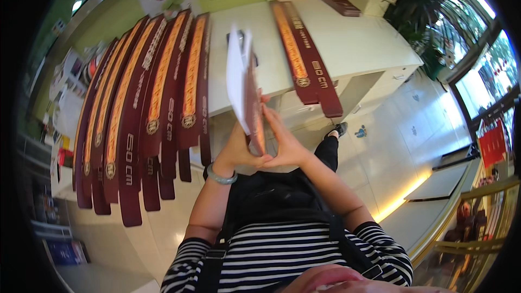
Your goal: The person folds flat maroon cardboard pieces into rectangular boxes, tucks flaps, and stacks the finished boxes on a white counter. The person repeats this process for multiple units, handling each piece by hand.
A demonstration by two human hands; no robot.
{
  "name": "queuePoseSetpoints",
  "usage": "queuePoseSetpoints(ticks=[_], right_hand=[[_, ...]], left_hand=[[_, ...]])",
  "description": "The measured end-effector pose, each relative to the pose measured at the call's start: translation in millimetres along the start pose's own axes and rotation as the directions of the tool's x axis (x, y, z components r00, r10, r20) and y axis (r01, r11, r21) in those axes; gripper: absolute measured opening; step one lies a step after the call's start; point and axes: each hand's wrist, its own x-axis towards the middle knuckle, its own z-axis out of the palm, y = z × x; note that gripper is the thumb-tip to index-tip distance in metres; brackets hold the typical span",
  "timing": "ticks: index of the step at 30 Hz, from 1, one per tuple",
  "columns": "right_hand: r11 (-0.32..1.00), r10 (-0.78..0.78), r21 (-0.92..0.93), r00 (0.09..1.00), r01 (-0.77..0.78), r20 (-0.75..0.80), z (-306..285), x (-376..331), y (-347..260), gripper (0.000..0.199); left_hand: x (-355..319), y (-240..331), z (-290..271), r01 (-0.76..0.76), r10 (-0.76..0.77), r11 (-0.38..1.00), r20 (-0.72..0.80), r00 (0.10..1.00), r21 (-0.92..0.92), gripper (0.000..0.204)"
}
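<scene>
Holding one maroon carton [254,116] on edge between left hand [240,147] and right hand [283,142]; more cartons [133,106] flat on table [347,38].

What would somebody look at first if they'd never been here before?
Probably the row of long maroon strips with bright orange bands, spread along the left and sticking out past the near edge of the white table. Next might be the blurry white-and-maroon piece in the middle, standing up between the left hand and right hand.
</scene>
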Motion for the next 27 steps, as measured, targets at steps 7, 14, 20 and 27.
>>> queuePoseSetpoints(ticks=[7, 14, 20, 27], right_hand=[[0.981, 0.180, 0.104, 0.975, -0.167, -0.128, 10, -7, -7, 0.105], [0.982, 0.176, -0.035, 0.968, -0.185, -0.179, 6, -32, 1, 0.105], [0.958, 0.216, -0.126, 0.937, -0.257, -0.274, -1, -66, 19, 0.087], [0.939, 0.177, -0.272, 0.974, -0.211, -0.145, -21, -102, 34, 0.103]], left_hand=[[-12, -5, -8, 0.075, -0.059, 0.990, -0.138, 0.989, 0.117, 0.087], [12, 19, 6, -0.091, 0.058, 0.995, -0.441, 0.896, -0.052, 0.062], [12, -2, -29, -0.111, -0.013, 0.961, -0.443, 0.896, -0.252, 0.088], [43, 61, -15, -0.239, 0.088, 0.912, -0.410, 0.908, -0.333, 0.091]])
